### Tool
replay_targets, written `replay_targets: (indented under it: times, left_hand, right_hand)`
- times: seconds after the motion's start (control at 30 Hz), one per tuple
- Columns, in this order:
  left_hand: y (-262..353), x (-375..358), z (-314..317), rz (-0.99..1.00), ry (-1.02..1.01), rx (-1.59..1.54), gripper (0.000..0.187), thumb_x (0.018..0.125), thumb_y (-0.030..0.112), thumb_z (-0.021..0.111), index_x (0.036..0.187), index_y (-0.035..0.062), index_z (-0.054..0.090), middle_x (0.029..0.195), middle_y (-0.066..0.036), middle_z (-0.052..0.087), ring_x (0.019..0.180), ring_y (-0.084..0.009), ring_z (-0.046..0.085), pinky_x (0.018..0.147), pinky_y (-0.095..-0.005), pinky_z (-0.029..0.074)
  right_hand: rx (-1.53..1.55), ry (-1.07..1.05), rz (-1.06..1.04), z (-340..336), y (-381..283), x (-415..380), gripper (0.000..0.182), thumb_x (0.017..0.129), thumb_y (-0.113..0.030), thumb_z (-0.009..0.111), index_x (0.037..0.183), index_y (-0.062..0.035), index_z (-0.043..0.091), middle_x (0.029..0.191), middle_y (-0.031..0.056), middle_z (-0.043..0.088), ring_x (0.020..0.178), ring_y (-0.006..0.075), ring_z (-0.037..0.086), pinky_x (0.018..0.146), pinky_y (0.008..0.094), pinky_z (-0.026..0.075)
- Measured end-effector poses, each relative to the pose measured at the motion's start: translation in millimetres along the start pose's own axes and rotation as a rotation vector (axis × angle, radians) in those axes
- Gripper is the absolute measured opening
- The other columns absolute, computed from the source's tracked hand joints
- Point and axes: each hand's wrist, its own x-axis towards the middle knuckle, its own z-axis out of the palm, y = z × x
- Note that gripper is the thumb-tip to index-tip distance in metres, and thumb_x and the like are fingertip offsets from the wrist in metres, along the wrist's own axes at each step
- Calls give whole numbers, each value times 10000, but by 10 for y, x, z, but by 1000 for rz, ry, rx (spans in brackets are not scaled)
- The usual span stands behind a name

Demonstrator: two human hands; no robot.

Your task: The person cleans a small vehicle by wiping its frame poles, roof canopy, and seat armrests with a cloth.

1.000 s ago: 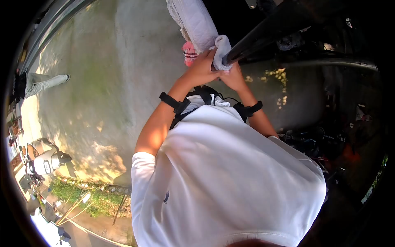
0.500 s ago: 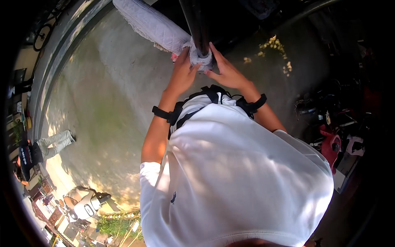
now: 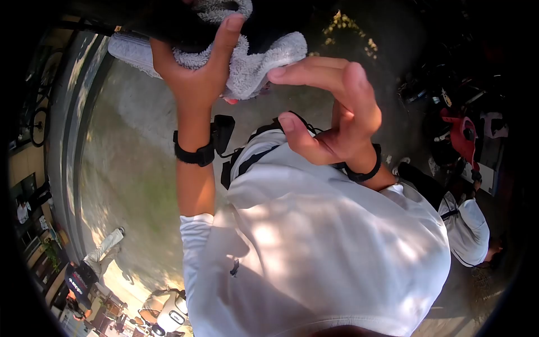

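My left hand point(image 3: 196, 73) is wrapped on a fluffy grey towel point(image 3: 250, 67) at the top of the view, thumb pointing up along it. The other fingers of this hand are partly hidden behind the cloth. My right hand point(image 3: 342, 112) is on the other side, fingers apart and curved, with one fingertip right at the towel's loose edge. The towel lies bunched against a dark object whose shape is lost in shadow. Behind my left hand, a long pale padded cover point(image 3: 132, 53) reaches out to the left.
A person in a white top point(image 3: 469, 230) bends at the right, near a red object point(image 3: 463, 137) and dark clutter. At lower left are a person in a dark shirt point(image 3: 81, 278) and a white scooter point(image 3: 171, 314). A stepped kerb point(image 3: 73, 112) runs along the left.
Both hands have come up closer to the camera, and the towel with them. My right hand has swung outward with its fingers spread. A person in white has appeared at the right.
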Motion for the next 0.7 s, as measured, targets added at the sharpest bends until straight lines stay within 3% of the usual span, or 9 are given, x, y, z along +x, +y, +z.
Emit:
replay_targets:
  times: [0.03, 0.07, 0.23, 0.43, 0.5, 0.53, 0.6, 0.7]
  left_hand:
    - [-34, 24, 1, 43, 11, 56, 588, 736, 170, 863, 1212, -19, 575, 1180, -100, 613, 1056, -168, 585, 945, -302, 440]
    - [-8, -18, 97, 4, 84, -97, 580, 714, 160, 879, 1189, 0, 587, 1198, -94, 602, 1063, -142, 567, 948, -290, 430]
    - [-187, -139, 89, 9, 76, -25, 622, 695, 168, 897, 1208, 12, 583, 1204, -78, 587, 1023, -150, 551, 943, -294, 425]
    - [-499, -516, 104, -37, -44, -3, 745, 612, 268, 953, 1201, 20, 570, 1102, -78, 610, 983, -191, 584, 898, -310, 460]
    - [-641, -741, 80, -345, -216, 3, 711, 619, 257, 943, 1182, 21, 578, 1087, -97, 634, 1007, -203, 599, 913, -320, 464]
    - [-780, -863, 62, -347, -222, 0, 711, 619, 257, 943, 1182, 21, 578, 1087, -97, 634, 1007, -203, 599, 913, -320, 464]
    - [-1150, -1083, 18, -420, -445, 41, 686, 636, 276, 924, 1164, 8, 578, 1078, -132, 658, 1020, -233, 622, 931, -336, 464]
    - [-1433, -1371, -29, -416, -501, 249, 674, 662, 301, 902, 1161, -6, 569, 1113, -160, 662, 1032, -272, 630, 956, -349, 455]
  right_hand:
    - [1, 44, -27, -10, -124, 90, 876, 836, -80, 683, 1537, -98, 158, 1130, 132, 645, 985, 286, 564, 791, 418, 492]
    - [1, 87, -54, -21, -249, 182, 880, 842, -89, 680, 1542, -116, 147, 1100, 119, 654, 953, 274, 564, 765, 410, 492]
    - [10, 200, -11, 8, -657, 351, 615, 877, -141, 654, 1393, -317, 371, 981, -57, 639, 817, 197, 541, 583, 310, 399]
    - [-3, 212, -32, 115, -876, 446, 525, 830, -126, 663, 1285, -265, 441, 894, -44, 620, 742, 192, 529, 550, 316, 395]
    - [-6, 202, -40, 143, -920, 454, 495, 814, -121, 666, 1248, -248, 465, 865, -39, 614, 716, 190, 525, 539, 318, 393]
    - [-6, 198, -48, 160, -944, 460, 480, 806, -119, 667, 1230, -239, 477, 851, -37, 611, 704, 189, 523, 533, 319, 393]
    - [-9, 193, -57, 205, -995, 464, 451, 790, -114, 671, 1194, -222, 500, 822, -32, 605, 678, 188, 520, 522, 321, 391]
    - [-12, 184, -61, 247, -1053, 462, 408, 766, -107, 675, 1139, -196, 536, 779, -25, 596, 641, 185, 514, 505, 324, 389]
